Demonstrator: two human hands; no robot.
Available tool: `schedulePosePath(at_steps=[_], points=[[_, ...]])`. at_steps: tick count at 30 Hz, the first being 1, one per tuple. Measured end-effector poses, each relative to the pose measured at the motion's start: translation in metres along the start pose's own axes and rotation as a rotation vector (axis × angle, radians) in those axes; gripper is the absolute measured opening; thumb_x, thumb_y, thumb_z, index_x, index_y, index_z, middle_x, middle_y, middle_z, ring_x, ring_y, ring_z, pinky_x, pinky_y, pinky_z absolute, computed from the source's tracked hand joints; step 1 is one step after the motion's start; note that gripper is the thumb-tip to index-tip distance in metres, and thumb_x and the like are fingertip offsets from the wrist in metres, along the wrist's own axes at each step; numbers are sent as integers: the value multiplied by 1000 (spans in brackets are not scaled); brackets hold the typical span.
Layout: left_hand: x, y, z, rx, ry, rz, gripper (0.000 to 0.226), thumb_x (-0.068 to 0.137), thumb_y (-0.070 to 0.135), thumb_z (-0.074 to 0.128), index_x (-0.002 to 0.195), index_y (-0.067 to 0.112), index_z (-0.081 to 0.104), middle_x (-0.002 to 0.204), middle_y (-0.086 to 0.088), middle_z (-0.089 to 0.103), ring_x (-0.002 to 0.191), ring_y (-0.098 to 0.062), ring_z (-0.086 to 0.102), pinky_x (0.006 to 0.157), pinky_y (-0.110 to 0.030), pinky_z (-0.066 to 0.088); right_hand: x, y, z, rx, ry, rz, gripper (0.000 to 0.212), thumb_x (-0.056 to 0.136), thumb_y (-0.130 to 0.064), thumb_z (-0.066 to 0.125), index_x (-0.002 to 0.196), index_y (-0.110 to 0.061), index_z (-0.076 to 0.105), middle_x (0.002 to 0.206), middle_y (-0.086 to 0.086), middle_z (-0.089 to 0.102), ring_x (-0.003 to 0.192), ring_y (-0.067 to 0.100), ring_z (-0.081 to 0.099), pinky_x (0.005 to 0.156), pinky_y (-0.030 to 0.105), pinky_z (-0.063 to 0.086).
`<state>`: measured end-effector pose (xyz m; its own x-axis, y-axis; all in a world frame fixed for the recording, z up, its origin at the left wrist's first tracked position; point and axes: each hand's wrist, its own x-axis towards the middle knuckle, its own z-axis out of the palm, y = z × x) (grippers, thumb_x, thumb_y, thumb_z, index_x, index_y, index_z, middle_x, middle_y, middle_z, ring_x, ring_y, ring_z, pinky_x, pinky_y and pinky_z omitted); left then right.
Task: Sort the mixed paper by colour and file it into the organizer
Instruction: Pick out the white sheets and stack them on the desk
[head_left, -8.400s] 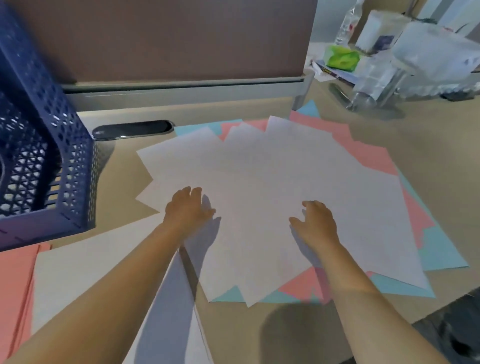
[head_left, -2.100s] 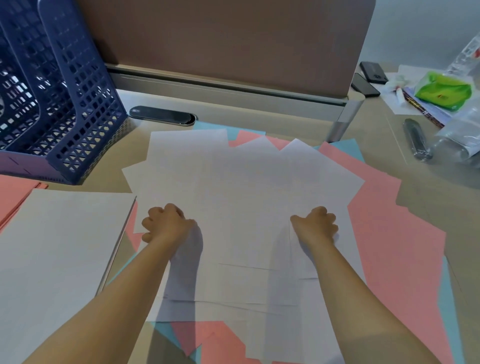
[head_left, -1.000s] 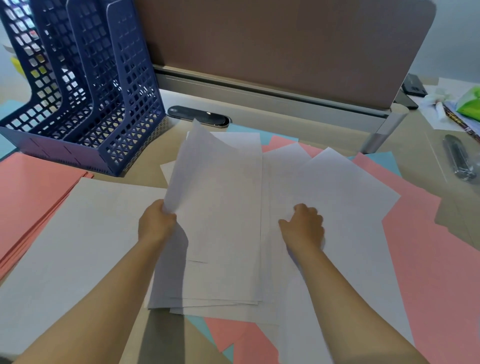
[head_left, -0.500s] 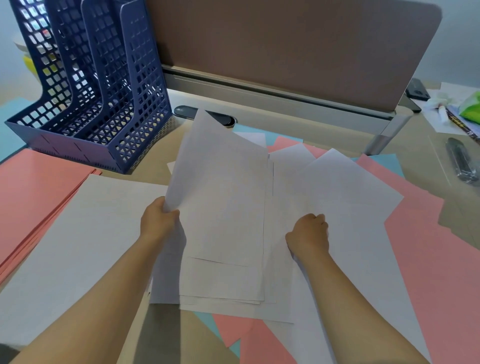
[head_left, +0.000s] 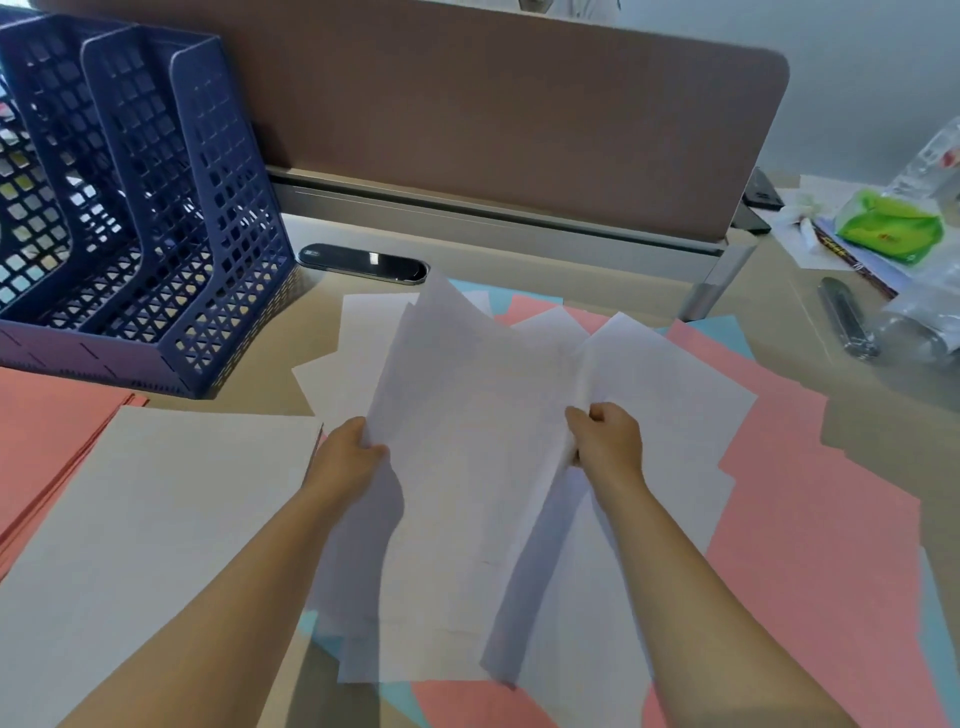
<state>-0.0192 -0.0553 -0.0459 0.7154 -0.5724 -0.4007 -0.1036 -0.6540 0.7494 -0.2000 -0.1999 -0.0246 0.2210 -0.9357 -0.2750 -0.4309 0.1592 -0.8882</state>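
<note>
A sheaf of white sheets (head_left: 467, 467) is lifted off the desk at the centre. My left hand (head_left: 348, 457) grips its left edge and my right hand (head_left: 605, 436) grips its right edge. More white sheets (head_left: 670, 395) lie fanned beneath, over pink paper (head_left: 810, 519) and blue paper (head_left: 727, 332). A tidy white stack (head_left: 145, 519) lies at the left, beside a pink stack (head_left: 47, 415). The blue lattice organizer (head_left: 156, 208) stands at the far left.
A brown partition (head_left: 493, 119) runs along the back of the desk, with a black cable port (head_left: 363, 262) in front of it. At the right edge lie a green packet (head_left: 893, 228), clear plastic bags (head_left: 930, 312) and a dark pen-like object (head_left: 844, 322).
Both hands have gathered the fanned white sheets into a sheaf. The left hand raised its edge first; now the right hand grips the other edge and the sheaf is off the desk.
</note>
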Motion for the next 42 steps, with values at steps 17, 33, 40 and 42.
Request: schedulePosePath(at_steps=[17,33,40,42], points=[[29,35,51,16,-262,55,18,82,6,64,98,3,57,93,-11,59,88,-26,56,74,-31,44,11,39,-16,-499,-225,123,65,99,-33,34,149,-9,0,158,8,0,146,25,-4,119,39,-3],[55,52,56,576,0,161,22,93,13,48,109,-1,50,106,-19,53,94,-35,53,72,-34,38,63,52,-46,312,187,402,12,85,3,52,73,0,53,71,9,49,61,22,47,61,30,41],[47,40,35,182,93,61,14,92,6,46,81,6,38,79,-10,45,80,-29,45,60,-30,32,63,54,-54,-258,40,297,37,90,1,37,57,-12,32,60,2,35,54,16,32,49,26,23],[45,35,30,185,78,38,26,92,6,47,70,11,33,71,-5,40,77,-28,43,53,-29,29,57,49,-51,-252,-50,372,31,86,4,39,59,-10,35,65,8,42,60,22,42,55,26,34]])
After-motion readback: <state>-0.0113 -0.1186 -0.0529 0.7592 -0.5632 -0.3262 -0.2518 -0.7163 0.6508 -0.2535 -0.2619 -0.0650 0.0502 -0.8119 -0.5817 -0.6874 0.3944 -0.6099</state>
